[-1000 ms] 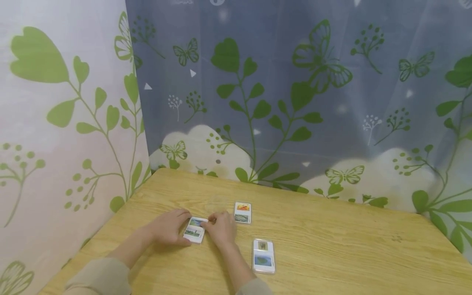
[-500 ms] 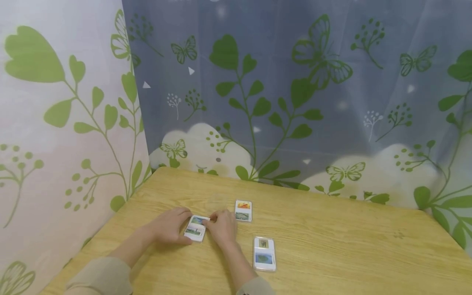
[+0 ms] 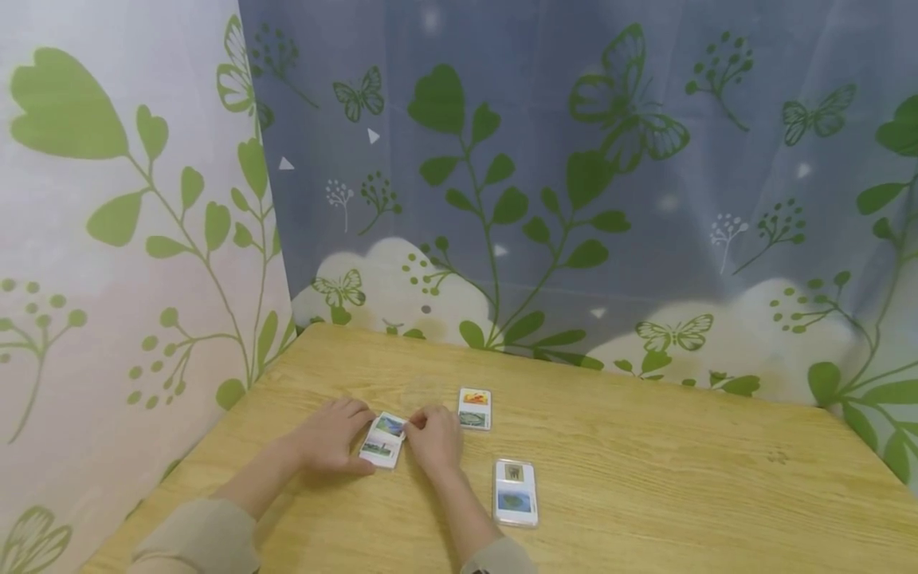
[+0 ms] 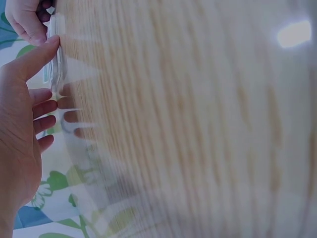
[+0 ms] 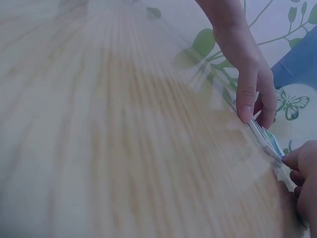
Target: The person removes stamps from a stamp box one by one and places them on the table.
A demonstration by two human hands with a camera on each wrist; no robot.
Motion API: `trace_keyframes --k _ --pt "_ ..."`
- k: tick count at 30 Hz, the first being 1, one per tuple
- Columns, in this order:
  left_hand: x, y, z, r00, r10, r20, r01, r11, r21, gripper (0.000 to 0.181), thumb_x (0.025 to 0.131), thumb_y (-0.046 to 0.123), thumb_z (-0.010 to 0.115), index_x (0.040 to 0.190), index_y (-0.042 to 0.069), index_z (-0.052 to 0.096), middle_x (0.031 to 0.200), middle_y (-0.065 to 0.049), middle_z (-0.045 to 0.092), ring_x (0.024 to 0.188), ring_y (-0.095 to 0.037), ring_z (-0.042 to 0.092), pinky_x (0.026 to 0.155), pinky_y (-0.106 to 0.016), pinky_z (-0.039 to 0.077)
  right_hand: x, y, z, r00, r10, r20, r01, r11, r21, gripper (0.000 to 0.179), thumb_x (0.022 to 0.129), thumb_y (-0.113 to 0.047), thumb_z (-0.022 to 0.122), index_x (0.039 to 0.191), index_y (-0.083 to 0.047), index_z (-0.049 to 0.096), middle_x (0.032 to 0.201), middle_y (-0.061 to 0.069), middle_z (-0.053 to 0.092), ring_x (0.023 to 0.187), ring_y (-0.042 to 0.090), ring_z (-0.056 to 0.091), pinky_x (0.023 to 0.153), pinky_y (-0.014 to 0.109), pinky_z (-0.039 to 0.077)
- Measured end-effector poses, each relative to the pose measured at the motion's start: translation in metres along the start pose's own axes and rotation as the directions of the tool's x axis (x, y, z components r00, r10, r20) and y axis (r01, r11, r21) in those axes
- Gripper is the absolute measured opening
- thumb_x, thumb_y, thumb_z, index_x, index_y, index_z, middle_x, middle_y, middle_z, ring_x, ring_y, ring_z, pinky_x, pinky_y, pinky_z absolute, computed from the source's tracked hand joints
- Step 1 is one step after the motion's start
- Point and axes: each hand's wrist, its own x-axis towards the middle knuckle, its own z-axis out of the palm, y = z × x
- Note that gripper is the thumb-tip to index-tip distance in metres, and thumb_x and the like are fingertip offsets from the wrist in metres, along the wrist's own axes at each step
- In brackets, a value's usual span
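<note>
A white picture card (image 3: 380,461) with two landscape pictures tops a small stack in a clear plastic case (image 4: 60,67), low on the wooden table. My left hand (image 3: 331,438) steadies the case, thumb at its near edge and fingers along its left side. Thumb and index finger of my right hand (image 3: 436,440) pinch the top card at its upper right edge. In the right wrist view that card (image 5: 270,138) tilts up from the stack beneath, with my left thumb at the other end. The curled lower fingers of my right hand are partly hidden in the head view.
Right of my hands, a cased card with an orange picture (image 3: 476,399) lies farther back. Another cased card with a blue picture (image 3: 515,501) lies nearer. A faint transparent piece (image 3: 423,389) sits behind my right hand. Patterned curtains (image 3: 531,199) border the table (image 3: 645,462) behind and left.
My right thumb and fingers have shifted slightly right to the top card's edge, uncovering more of its upper picture. The left hand stays in place; the head view has shifted slightly.
</note>
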Motion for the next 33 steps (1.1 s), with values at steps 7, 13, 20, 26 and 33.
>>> trace_keyframes --k 7,13,20,26,33 --pt "0.001 0.002 -0.003 1.000 -0.012 0.017 0.012 1.000 -0.008 0.079 0.073 0.057 0.065 0.121 -0.005 0.052 0.119 -0.017 0.052 0.112 -0.035 0.047 0.097 -0.051 0.036 0.002 -0.002 -0.001 1.000 0.027 -0.006 -0.027 0.999 0.042 0.006 0.074 -0.015 0.073 0.070 -0.014 0.069 0.069 -0.007 0.057 0.071 0.014 0.050 0.066 0.030 0.041" --pt "0.001 0.003 -0.004 0.999 -0.021 0.031 0.022 0.999 -0.025 0.082 0.072 0.058 0.065 0.122 -0.006 0.051 0.118 -0.018 0.052 0.110 -0.034 0.048 0.095 -0.051 0.038 0.004 -0.003 -0.004 0.994 0.091 0.059 -0.100 0.981 0.168 0.007 0.076 -0.012 0.072 0.071 -0.011 0.068 0.068 -0.005 0.059 0.065 0.010 0.051 0.061 0.027 0.044" --pt "0.001 0.004 -0.003 1.000 -0.002 -0.002 0.002 1.000 -0.024 0.080 0.072 0.057 0.066 0.120 -0.006 0.053 0.116 -0.017 0.053 0.108 -0.034 0.050 0.093 -0.051 0.040 0.012 0.002 -0.009 0.980 0.155 0.126 -0.186 0.939 0.290 0.006 0.079 -0.011 0.069 0.075 -0.007 0.070 0.072 -0.001 0.064 0.068 0.012 0.054 0.064 0.028 0.046" --pt "0.001 0.004 -0.003 1.000 -0.014 0.012 0.015 0.999 -0.032 0.080 0.072 0.056 0.067 0.120 -0.005 0.053 0.117 -0.016 0.053 0.108 -0.034 0.049 0.094 -0.051 0.040 0.020 0.004 -0.019 0.964 0.203 0.171 -0.253 0.896 0.364 0.009 0.080 -0.011 0.069 0.079 -0.003 0.071 0.075 0.002 0.065 0.066 0.012 0.053 0.057 0.024 0.045" --pt "0.002 0.002 -0.003 0.999 -0.022 0.039 0.022 1.000 -0.011 0.081 0.073 0.057 0.065 0.122 -0.005 0.052 0.119 -0.016 0.052 0.110 -0.033 0.049 0.094 -0.050 0.040 0.027 0.005 -0.037 0.954 0.218 0.208 -0.285 0.876 0.388 0.012 0.082 -0.014 0.068 0.085 -0.002 0.071 0.088 0.005 0.066 0.083 0.019 0.057 0.072 0.034 0.048"
